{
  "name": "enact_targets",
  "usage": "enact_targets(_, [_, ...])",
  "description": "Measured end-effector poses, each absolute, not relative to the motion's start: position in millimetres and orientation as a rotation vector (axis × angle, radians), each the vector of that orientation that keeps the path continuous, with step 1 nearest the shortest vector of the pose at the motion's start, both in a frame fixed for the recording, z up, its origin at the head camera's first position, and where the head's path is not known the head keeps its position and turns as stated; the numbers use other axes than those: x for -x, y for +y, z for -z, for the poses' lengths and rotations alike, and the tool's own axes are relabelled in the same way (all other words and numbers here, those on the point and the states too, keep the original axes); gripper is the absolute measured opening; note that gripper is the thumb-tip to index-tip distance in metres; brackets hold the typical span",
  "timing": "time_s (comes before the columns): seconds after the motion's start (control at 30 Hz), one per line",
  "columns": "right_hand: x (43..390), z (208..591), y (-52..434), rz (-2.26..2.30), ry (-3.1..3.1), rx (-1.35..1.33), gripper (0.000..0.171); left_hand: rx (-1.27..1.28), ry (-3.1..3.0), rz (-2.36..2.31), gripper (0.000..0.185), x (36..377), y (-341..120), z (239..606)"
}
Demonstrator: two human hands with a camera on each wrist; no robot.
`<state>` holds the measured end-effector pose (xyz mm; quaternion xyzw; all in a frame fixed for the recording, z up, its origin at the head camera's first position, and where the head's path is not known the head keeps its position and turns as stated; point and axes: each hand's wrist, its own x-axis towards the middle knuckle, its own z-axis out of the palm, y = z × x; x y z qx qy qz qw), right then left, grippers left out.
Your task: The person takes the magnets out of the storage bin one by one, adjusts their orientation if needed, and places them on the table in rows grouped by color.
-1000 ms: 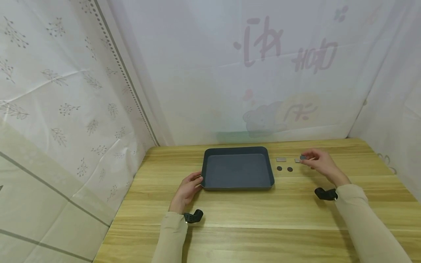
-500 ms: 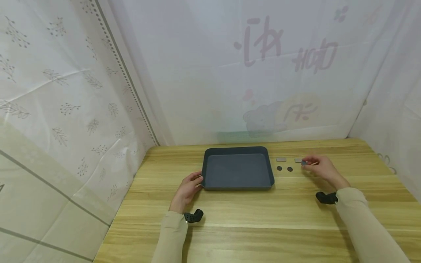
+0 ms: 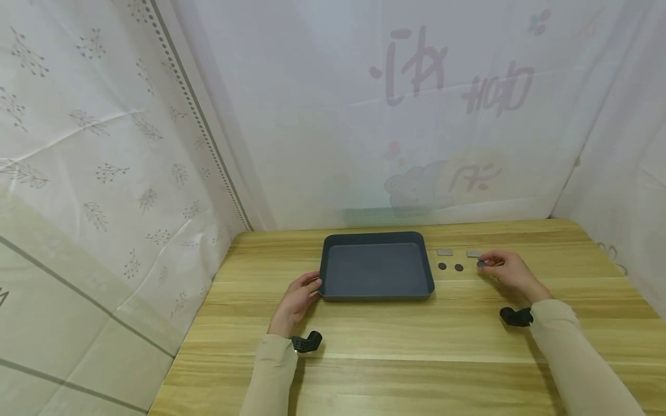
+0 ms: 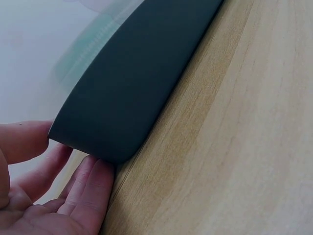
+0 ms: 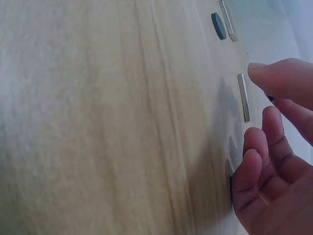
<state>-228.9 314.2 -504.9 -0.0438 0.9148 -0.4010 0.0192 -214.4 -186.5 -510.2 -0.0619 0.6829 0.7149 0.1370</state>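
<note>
Dark round disc (image 3: 481,264) pinched flat by right hand (image 3: 507,270) above table (image 3: 416,335).

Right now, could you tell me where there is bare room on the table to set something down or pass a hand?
Bare wood runs along the near edge of the table between both sleeves, and left of the tray. The tray's floor is bare too. It is crowded right of the tray: two grey plates, two dark discs and the right hand.
</note>
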Motion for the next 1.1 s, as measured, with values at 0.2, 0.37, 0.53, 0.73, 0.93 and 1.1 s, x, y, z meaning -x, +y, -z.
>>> enact_targets(0.2, [232.5,512.4,317.7,1.195,2.856,0.134,0.036,0.167,1.982,-2.071,0.045,214.7,-187.7,512.2])
enact_targets(0.37, [233.5,514.7,318.4,1.178,2.847,0.138,0.038,0.082,1.993,-2.082,0.049,210.6,-190.7,510.9])
enact_targets(0.53, [232.7,513.8,317.6,1.173,2.842,0.134,0.038,0.075,1.997,-2.079,0.049,210.6,-191.8,511.1])
enact_targets(0.73, [232.1,512.6,316.4,1.154,2.843,0.126,0.037,0.168,1.994,-2.065,0.044,213.5,-187.5,508.1])
enact_targets(0.93, [231.5,513.0,316.8,1.133,2.840,0.140,0.037,0.194,1.998,-2.080,0.042,215.1,-187.3,511.1])
enact_targets(1.1, [230.4,512.8,316.7,1.132,2.826,0.140,0.039,0.197,2.000,-2.067,0.043,213.2,-186.8,508.4])
